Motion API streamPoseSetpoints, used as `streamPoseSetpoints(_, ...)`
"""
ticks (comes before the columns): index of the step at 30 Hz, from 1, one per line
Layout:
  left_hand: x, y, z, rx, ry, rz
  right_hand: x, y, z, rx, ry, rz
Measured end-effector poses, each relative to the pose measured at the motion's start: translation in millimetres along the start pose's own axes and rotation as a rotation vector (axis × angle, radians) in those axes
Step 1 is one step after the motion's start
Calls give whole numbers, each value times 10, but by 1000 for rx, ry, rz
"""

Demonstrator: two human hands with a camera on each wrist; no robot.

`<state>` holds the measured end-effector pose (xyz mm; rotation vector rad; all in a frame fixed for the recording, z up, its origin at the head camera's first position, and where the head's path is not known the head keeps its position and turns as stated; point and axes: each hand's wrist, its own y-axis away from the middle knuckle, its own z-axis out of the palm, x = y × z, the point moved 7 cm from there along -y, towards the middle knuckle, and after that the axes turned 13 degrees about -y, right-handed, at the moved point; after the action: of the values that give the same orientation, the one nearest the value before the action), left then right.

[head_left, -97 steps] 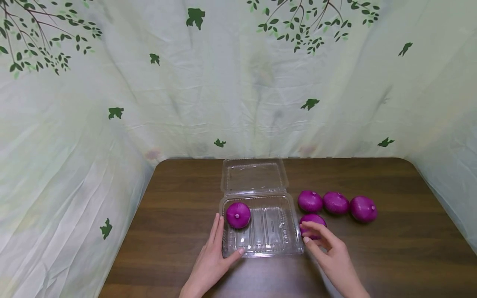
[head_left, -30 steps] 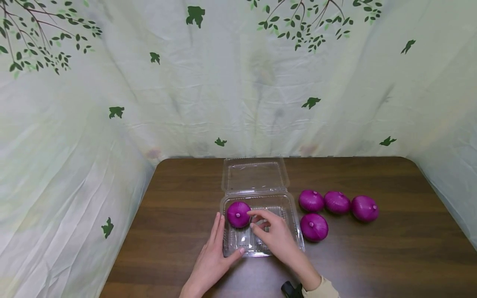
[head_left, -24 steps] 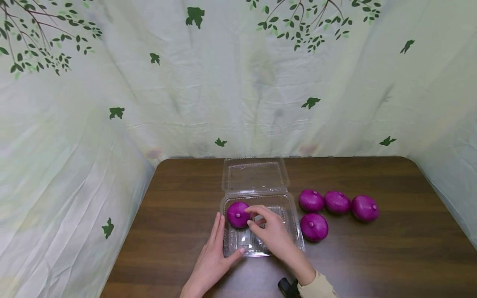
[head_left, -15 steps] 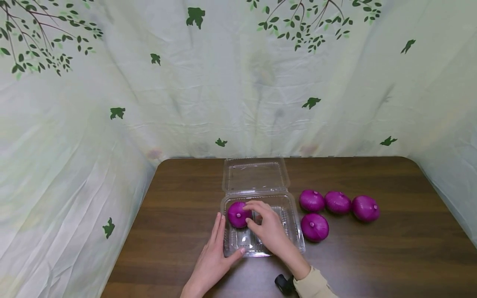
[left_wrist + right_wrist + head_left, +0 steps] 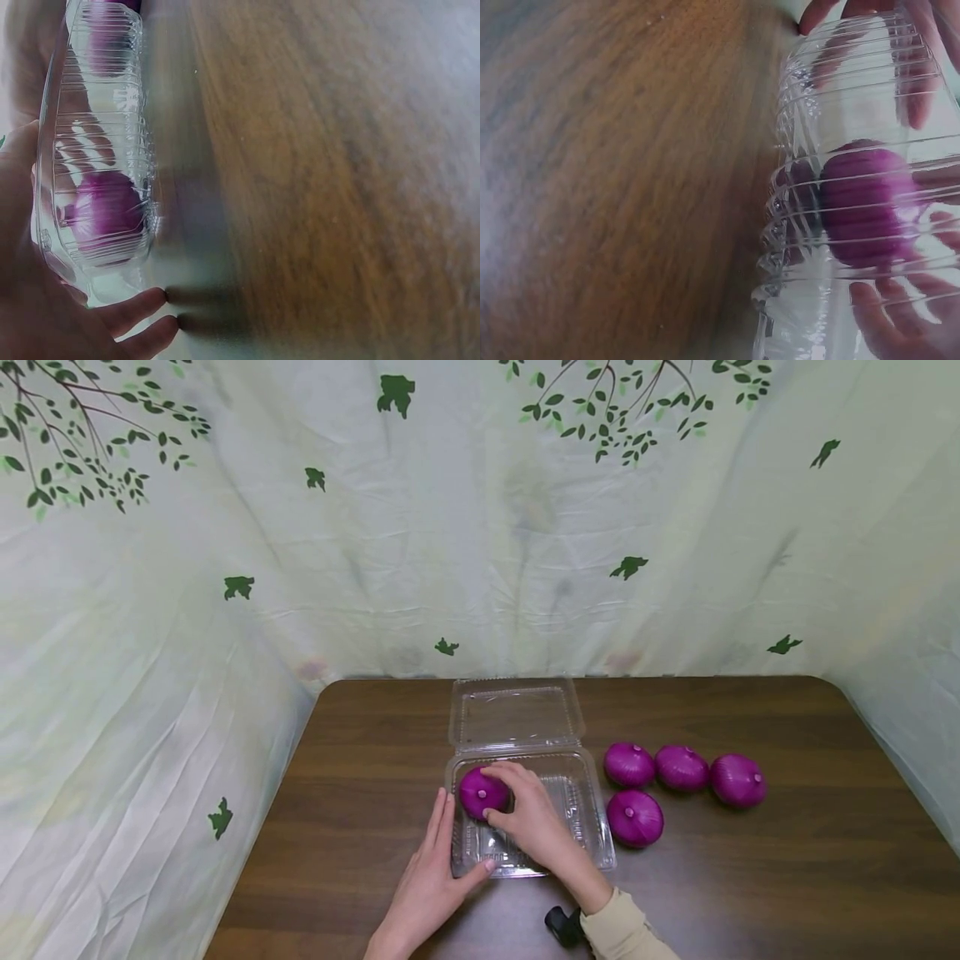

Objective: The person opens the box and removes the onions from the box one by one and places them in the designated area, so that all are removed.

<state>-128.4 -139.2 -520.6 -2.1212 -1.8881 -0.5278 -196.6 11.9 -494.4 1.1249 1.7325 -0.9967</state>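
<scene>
A clear plastic clamshell container (image 5: 555, 864) lies on the table with its lid folded back. One purple-red onion (image 5: 477, 793) sits in the left part of its base, seen through the ribbed wall in the left wrist and right wrist views. My left hand (image 5: 423, 885) rests along the container's left side, fingers straight, thumb on the front rim. Over the base, my right hand (image 5: 536, 822) has its thumb and fingers curved round the right side of that onion and grips it; the lower fingers are hidden in the head view.
To the right of the container, one onion (image 5: 635, 818) lies nearest, with a row of three behind it, the middle onion (image 5: 681, 768) among them. A leaf-patterned curtain (image 5: 525, 527) hangs behind the wooden table (image 5: 810, 860).
My right hand has moved left from the onion beside the container to the one inside it, and its fingers have closed round it. My left hand stays in place.
</scene>
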Motion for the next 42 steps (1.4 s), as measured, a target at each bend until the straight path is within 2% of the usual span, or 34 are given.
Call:
streamPoseSetpoints(7,3,3,-3,4,-1,2,29,-15,43,-4,45,9)
streamPoseSetpoints(15,16,11,-14,9,-7,6,74,-9,144,-122,77,54)
streamPoseSetpoints(19,15,11,-10,6,-6,4,80,-2,159,-143,80,51)
streamPoseSetpoints(35,4,-1,3,4,-3,-1,121,19,94,-133,77,100)
streamPoseSetpoints(42,1,-7,14,-13,-10,-18,108,22,38,-76,19,107)
